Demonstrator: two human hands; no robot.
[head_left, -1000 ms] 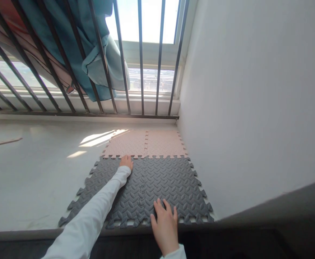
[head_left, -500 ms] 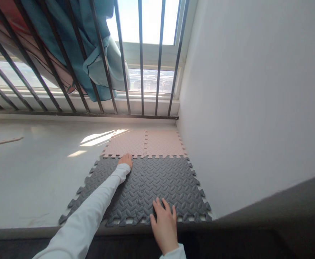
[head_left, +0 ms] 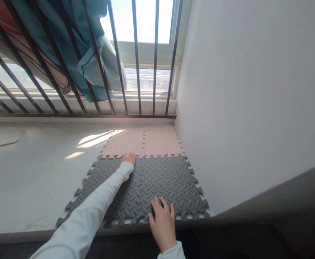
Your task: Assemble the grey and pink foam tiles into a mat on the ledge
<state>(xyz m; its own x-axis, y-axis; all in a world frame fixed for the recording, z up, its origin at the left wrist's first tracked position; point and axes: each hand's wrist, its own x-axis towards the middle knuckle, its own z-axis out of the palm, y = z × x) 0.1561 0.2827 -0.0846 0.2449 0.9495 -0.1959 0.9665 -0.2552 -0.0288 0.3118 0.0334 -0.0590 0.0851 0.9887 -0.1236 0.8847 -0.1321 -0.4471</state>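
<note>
Two dark grey foam mat tiles [head_left: 170, 180] with a raised tread pattern lie side by side on the ledge. Behind them, two pink foam mat tiles [head_left: 164, 142] meet the grey ones along a toothed seam. My left hand [head_left: 129, 159] reaches far forward and lies on the left grey tile at that seam, fingers stretched toward the pink one. Near the front edge of the right grey tile, my right hand [head_left: 162, 221] rests with its fingers spread. Neither hand holds anything.
A white wall [head_left: 240, 100] rises along the right side of the tiles. Dark metal railings [head_left: 138, 72] stand at the back, with a teal cloth [head_left: 92, 75] behind them at the window. A thin wooden strip [head_left: 2, 144] lies on the pale ledge [head_left: 33, 187] at left.
My left hand has slid slightly right along the seam between grey and pink. My right hand keeps nearly the same place. The whole view has shifted a little.
</note>
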